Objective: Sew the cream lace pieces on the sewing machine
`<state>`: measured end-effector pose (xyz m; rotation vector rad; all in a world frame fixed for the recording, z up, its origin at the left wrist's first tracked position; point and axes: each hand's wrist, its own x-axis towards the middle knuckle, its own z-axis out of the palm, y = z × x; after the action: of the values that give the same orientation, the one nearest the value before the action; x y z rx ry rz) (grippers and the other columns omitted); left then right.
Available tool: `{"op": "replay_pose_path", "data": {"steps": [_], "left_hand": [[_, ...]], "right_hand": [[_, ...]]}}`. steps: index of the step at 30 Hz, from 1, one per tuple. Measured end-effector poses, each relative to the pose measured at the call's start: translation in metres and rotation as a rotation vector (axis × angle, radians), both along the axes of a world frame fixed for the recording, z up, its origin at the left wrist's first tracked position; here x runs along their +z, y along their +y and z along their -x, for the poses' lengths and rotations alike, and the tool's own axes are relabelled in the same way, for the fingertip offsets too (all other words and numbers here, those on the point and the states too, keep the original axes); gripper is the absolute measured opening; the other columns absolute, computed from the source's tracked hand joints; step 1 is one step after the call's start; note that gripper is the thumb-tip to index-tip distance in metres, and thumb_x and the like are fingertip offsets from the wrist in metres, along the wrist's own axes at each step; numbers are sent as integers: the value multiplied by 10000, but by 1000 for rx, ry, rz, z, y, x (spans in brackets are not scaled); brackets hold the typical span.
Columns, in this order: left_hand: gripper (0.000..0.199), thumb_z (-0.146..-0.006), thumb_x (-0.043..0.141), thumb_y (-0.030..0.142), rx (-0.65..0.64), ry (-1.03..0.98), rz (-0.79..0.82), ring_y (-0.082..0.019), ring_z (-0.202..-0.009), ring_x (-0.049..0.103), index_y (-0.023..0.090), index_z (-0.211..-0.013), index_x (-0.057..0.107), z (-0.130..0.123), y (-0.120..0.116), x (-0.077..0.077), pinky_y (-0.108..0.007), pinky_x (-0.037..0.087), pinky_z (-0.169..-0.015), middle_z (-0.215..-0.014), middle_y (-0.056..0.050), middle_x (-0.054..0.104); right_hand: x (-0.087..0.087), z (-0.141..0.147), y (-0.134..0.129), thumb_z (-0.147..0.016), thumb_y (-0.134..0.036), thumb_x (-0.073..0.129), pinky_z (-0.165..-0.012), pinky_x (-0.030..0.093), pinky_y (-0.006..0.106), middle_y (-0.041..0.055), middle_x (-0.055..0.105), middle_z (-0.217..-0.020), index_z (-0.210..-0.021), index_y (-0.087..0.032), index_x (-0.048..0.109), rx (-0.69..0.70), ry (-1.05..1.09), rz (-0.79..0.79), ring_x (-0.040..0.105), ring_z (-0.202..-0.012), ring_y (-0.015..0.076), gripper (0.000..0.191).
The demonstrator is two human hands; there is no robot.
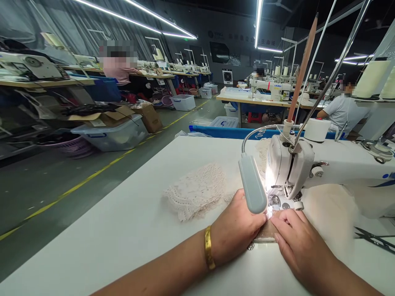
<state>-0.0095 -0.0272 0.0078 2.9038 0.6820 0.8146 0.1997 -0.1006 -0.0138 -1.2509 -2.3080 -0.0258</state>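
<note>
A white sewing machine (291,164) stands on the right of the table, its needle area lit brightly. Just in front of the needle, my left hand (236,226), with a gold bracelet at the wrist, has its thumb pressed on a strip of sheer beige fabric (266,234); the grey lamp head (253,185) covers some of its fingers. From the other side my right hand (304,242) pinches the same fabric, fingers bent together close to the presser foot. More pale sheer fabric (330,213) spreads behind the right hand. Left of the machine lies a cream lace piece (200,189).
Black scissors (375,239) lie at the right edge. A pencil (304,68) stands upright on the machine near thread cones (372,78). Across the aisle are a plastic bin (114,133), cardboard boxes (148,117) and a co-worker in pink (119,72). Another person in white (342,109) sits ahead right.
</note>
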Motion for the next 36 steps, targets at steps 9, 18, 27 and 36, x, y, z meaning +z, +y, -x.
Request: {"op": "replay_pose_path", "data": {"steps": [9,18,27,36], "left_hand": [[275,-1002,451,76,13,10,-38,-222,-858,670,201,-878,663,-2,3,0,-489,450,-998,-867,-44,719],[254,-990,462,58,10,29,-15,-198,-867,651,182,-858,640,-2,8,-1,-420,460,-930,-892,-38,716],[237,-961,478,35,47,67,22,-195,-867,631,170,-817,610,-5,14,4,-384,472,-878,-947,-40,742],[158,-970,534,85,101,47,116,-217,-968,640,180,-915,648,-3,12,2,-354,500,-884,-1059,-63,721]], "right_hand": [[5,2,8,-961,-64,430,-629,525,369,74,618,-869,-1137,-191,624,-33,-47,-57,527,-685,222,291],[5,1,7,-1005,-119,405,-669,559,417,87,640,-895,-1147,-188,646,-62,-76,22,587,-740,249,288],[-3,-14,12,-1076,-274,402,-799,609,455,132,695,-1061,-1432,-175,492,-178,92,-31,688,-986,302,380],[-14,-16,7,-1070,-324,429,-735,620,384,78,690,-1007,-1404,-239,520,-195,183,44,710,-864,249,356]]}}
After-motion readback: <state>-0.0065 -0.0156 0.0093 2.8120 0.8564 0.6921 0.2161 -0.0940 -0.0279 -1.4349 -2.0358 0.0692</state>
